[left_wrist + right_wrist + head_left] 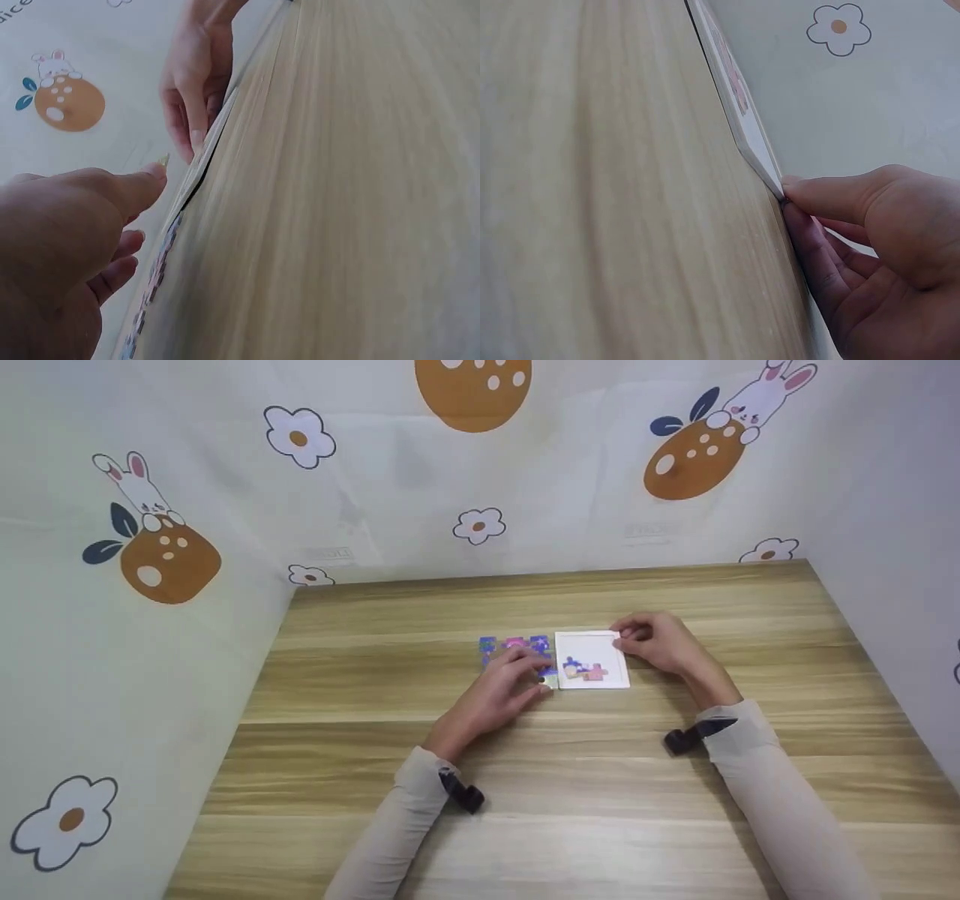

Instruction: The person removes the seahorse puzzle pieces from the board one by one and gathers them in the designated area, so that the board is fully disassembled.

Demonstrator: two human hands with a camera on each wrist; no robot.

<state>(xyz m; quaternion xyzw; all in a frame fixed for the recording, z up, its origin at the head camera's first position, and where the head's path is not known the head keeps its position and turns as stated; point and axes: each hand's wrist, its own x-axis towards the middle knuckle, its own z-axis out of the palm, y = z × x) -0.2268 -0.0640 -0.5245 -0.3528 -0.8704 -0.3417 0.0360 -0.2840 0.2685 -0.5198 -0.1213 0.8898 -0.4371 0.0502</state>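
Note:
A square white puzzle tray [592,649] lies on the table, with joined pink, blue and yellow jigsaw pieces [595,672] in its lower part. My right hand [660,643] pinches the tray's right edge near the far corner; in the right wrist view, thumb and fingers meet at that corner. To the tray's left, my left hand [501,690] hovers over loose purple, blue and pink jigsaw pieces [538,643], hiding several. Between its thumb and fingertips it pinches a yellow-green jigsaw piece [550,681], whose tip [163,160] peeks out in the left wrist view.
The wood-grain table [337,765] extends on all sides of the tray and pieces. A pale curtain [390,495] printed with rabbits, oranges and flowers borders it at the back and sides. Black wrist straps with cameras [466,796] sit on both sleeves.

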